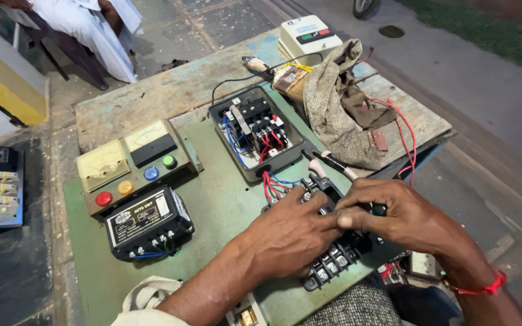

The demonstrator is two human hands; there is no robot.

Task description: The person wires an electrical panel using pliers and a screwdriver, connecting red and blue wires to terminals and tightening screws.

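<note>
both hands on the black contactor (333,253) on the desk (225,211): left hand (291,235) clamped over it, right hand (394,214) pinching its top edge.

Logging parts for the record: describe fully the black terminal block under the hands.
The black terminal block lies flat on the green panel, running diagonally. It looks like moulded plastic, with rows of silver screw terminals along its near edge. Red and blue wires enter its far end. The left hand and right hand both rest on top, covering its middle.
</note>
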